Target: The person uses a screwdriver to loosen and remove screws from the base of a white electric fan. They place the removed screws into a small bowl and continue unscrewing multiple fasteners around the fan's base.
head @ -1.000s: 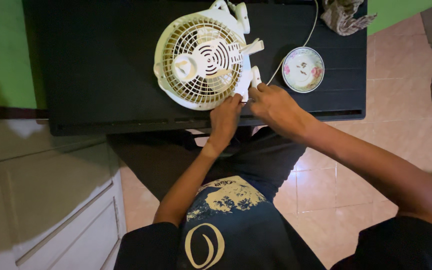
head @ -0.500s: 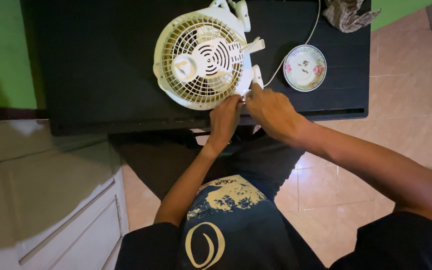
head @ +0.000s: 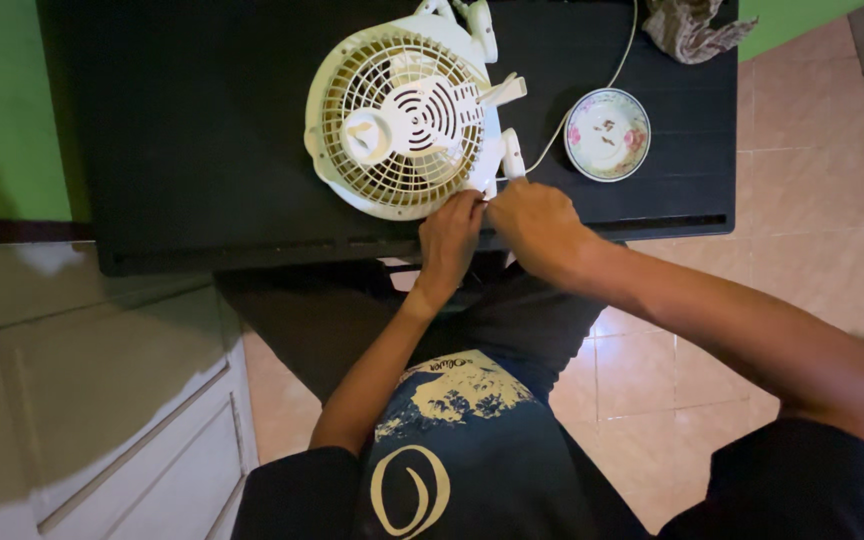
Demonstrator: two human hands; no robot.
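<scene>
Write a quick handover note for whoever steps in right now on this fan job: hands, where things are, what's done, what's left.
Left hand and right hand: both pinching at the lower right rim of the small white fan; what they grip is hidden.
Fan lies grille up on the black table; its cord runs past a floral saucer holding small dark bits.
Done: cannot tell.
Left: grille is on.

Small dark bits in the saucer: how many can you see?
3, roughly: small dark pieces lie close together near the middle of the flowered saucer, right of the fan. They are tiny, so more may be unseen.
</scene>
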